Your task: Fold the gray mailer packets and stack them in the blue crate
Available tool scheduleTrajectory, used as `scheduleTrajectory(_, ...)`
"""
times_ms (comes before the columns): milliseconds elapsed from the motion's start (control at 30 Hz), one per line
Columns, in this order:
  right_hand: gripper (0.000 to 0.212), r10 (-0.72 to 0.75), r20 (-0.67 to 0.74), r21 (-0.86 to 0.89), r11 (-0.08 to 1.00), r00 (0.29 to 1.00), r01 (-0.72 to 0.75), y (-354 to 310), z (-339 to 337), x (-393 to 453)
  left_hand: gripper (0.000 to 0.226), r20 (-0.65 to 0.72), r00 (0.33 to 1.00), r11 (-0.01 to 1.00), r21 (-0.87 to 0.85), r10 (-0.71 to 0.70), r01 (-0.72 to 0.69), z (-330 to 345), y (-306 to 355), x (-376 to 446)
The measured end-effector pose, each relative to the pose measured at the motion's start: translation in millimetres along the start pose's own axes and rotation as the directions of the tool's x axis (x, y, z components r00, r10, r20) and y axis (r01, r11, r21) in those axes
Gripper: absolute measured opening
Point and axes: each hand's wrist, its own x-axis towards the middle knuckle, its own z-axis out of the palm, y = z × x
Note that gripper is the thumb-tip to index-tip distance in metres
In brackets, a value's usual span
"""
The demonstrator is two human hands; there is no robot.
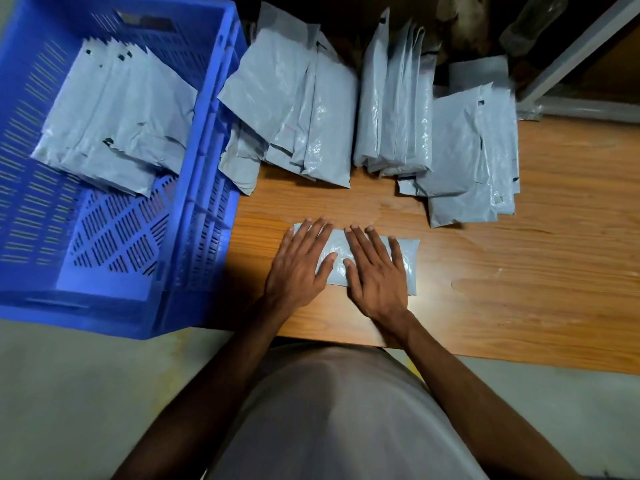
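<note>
A folded gray mailer packet (410,265) lies on the wooden table (519,289) near its front edge. My left hand (301,265) presses flat on its left part, fingers straight. My right hand (375,268) presses flat on its middle and right part, fingers spread. The blue crate (194,209) stands to the left, with a stack of folded gray packets (114,119) leaning in its far half. Several piles of gray packets lie behind my hands: one by the crate (294,109), one in the middle (394,109), one at the right (471,157).
The crate overhangs the table's front left edge. A grey metal frame (575,60) and dark clutter sit at the back right. Bare wood stretches to the right of my hands. The pale floor (69,393) lies below the table edge.
</note>
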Motion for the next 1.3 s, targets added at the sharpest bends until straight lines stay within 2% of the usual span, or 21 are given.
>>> scheduleTrajectory(633, 0.055, -0.001, 0.036, 0.009, 1.0, 0.999, 0.001, -2.1, -0.9, -2.8, 0.059, 0.087, 0.996, 0.999, -0.04, -0.01, 0.013, -3.9, -0.6, -1.1)
scheduleTrajectory(700, 0.053, 0.007, 0.043, 0.072, 0.997, 0.999, -0.01, -2.3, -4.5, -2.1, 0.06, 0.114, 0.993, 0.998, -0.055, -0.004, 0.01, -4.9, -2.4, -0.3)
scheduleTrajectory(833, 0.049, 0.046, 0.017, 0.328, 0.943, 0.999, -0.049, 1.0, -20.3, 5.0, 0.063, 0.144, 0.99, 0.999, -0.043, 0.001, 0.005, -17.9, -0.1, 5.9)
scheduleTrajectory(867, 0.051, 0.057, 0.03, 0.331, 0.942, 0.998, -0.064, 4.3, -23.5, 7.1, 0.063, 0.15, 0.989, 0.999, -0.038, 0.001, 0.004, -23.6, 2.7, 8.9)
scheduleTrajectory(1000, 0.056, 0.076, 0.182, 0.116, 0.988, 0.98, -0.099, 17.0, -41.6, 21.8, 0.069, 0.21, 0.978, 0.999, -0.044, 0.012, -0.003, -47.8, 9.8, 26.8)
scheduleTrajectory(1100, 0.054, 0.09, 0.252, 0.109, 0.987, 0.964, -0.121, 17.2, -64.4, 32.5, 0.067, 0.324, 0.946, 0.999, -0.036, 0.009, 0.003, -63.8, 11.5, 41.3)
scheduleTrajectory(1200, 0.052, 0.074, 0.248, 0.149, 0.982, 0.966, -0.113, 15.5, -82.0, 42.5, 0.06, 0.408, 0.913, 0.997, -0.064, -0.008, 0.038, -76.8, 13.9, 52.6)
scheduleTrajectory(1300, 0.048, 0.01, 0.245, 0.152, 0.987, 0.97, -0.049, 11.6, -99.4, 53.4, 0.049, 0.426, 0.905, 0.996, -0.084, 0.006, 0.033, -93.2, 18.2, 60.6)
